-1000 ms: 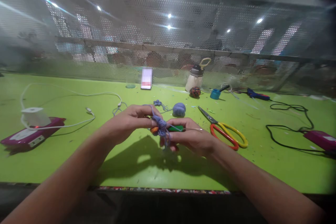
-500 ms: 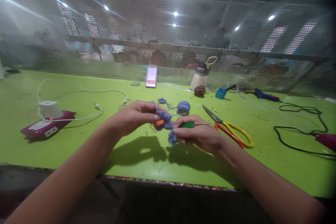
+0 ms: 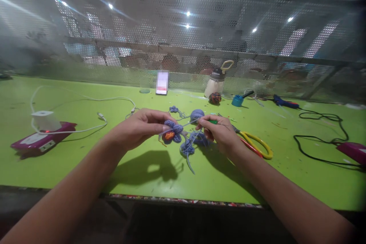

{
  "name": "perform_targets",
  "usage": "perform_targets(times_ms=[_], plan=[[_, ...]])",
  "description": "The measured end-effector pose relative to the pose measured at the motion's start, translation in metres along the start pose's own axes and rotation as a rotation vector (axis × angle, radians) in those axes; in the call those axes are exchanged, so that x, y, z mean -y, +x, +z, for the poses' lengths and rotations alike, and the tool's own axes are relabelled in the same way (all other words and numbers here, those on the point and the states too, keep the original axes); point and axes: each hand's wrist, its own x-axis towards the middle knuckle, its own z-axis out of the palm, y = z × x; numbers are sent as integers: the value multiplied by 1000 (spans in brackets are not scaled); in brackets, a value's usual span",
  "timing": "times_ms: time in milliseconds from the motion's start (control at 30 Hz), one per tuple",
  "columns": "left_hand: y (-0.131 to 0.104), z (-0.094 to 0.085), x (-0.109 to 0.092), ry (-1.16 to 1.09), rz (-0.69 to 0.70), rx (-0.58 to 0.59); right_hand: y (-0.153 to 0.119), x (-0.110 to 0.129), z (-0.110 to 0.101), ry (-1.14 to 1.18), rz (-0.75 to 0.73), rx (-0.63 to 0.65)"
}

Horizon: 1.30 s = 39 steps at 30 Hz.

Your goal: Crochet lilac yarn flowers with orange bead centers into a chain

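Note:
Between the thumb and fingers of my left hand [image 3: 141, 127] is a purple crochet flower [image 3: 176, 129] with an orange centre. My right hand [image 3: 221, 133] is closed around a crochet hook, whose green handle [image 3: 213, 121] partly shows; the hook's tip is hard to make out. A strand of purple yarn [image 3: 188, 122] runs taut from the flower to my right fingertips. Below and between the hands hangs more purple crochet work [image 3: 187, 148] with a loose tail. Just behind my right hand sits a purple yarn ball [image 3: 196, 113], and a small purple flower [image 3: 173, 109] lies farther left.
Scissors [image 3: 267, 148] with yellow and red handles lie beside my right wrist. At left is a purple power strip [image 3: 61, 131] with a white charger [image 3: 45, 120] and cable. A phone [image 3: 162, 82], a bottle [image 3: 215, 84], a dark yarn ball [image 3: 214, 98] and a glue gun [image 3: 284, 101] stand farther back.
My right hand has moved up and right, away from the flower, drawing the yarn strand out. The lower crochet work now hangs free of my right fingers. The view has shifted slightly.

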Motion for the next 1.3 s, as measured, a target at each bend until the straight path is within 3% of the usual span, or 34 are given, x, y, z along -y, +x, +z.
perform_targets(times_ms=[233, 533, 867, 1033, 1167, 1300], plan=[[0, -1, 3, 10, -8, 39, 0, 0, 1, -6, -23, 16], [-1, 4, 0, 45, -30, -37, 12, 2, -13, -16, -49, -178], [-8, 1, -3, 2, 39, -25, 16, -12, -10, -53, 44, -245], [-7, 2, -4, 31, 11, -52, 10, 2, -15, -131, -133, -205], [-3, 6, -2, 69, 3, -89, -9, 24, -15, -290, -489, -212], [2, 9, 0, 117, -26, -159, -29, 33, -8, -210, -637, -73]])
